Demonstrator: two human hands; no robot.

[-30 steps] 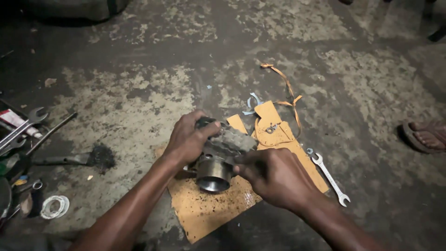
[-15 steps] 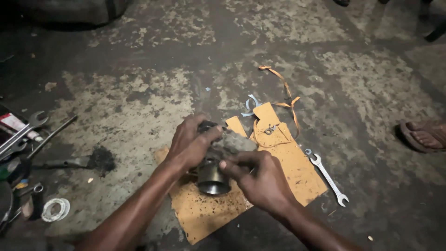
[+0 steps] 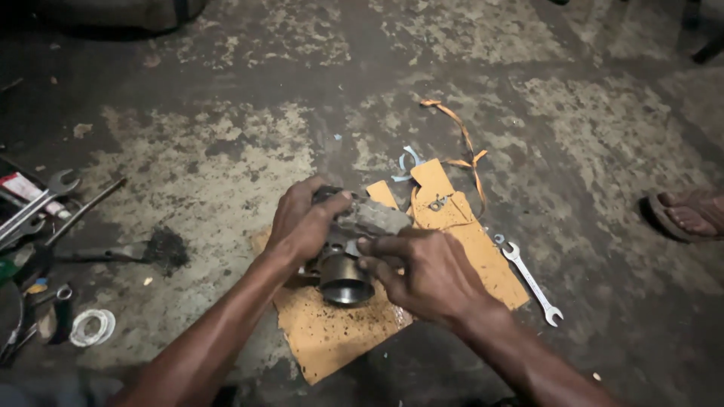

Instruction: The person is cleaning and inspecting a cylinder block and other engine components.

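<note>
**Greasy metal part held over a cardboard sheet on a stained floor**

The concrete floor (image 3: pixel 226 173) is dark and patchy with oil stains, so anything small that drops beyond the cardboard would likely be hard to find again. The brown cardboard sheet (image 3: pixel 332 335) lies near the middle of the floor, spotted with dark drips; it is thin and loose, and a shove from a forearm could slide it.

Above the sheet's middle, both hands grip a grey metal part (image 3: pixel 354 252) whose open cylindrical end faces the camera. The left hand (image 3: pixel 302 222) wraps its far side with curled fingers; the right hand (image 3: pixel 422 275) closes on its near side, thumb and fingers pinching at the body. The part looks oily, so in my judgement the grip could slip and let it fall onto the cardboard.

A cluster of spanners (image 3: pixel 34 203) sits by the floor's left edge. A small open-ended spanner (image 3: pixel 528 280) lies just off the sheet's right edge, near enough for the right wrist to knock. A sandalled foot (image 3: pixel 686 215) rests at the far right.
</note>
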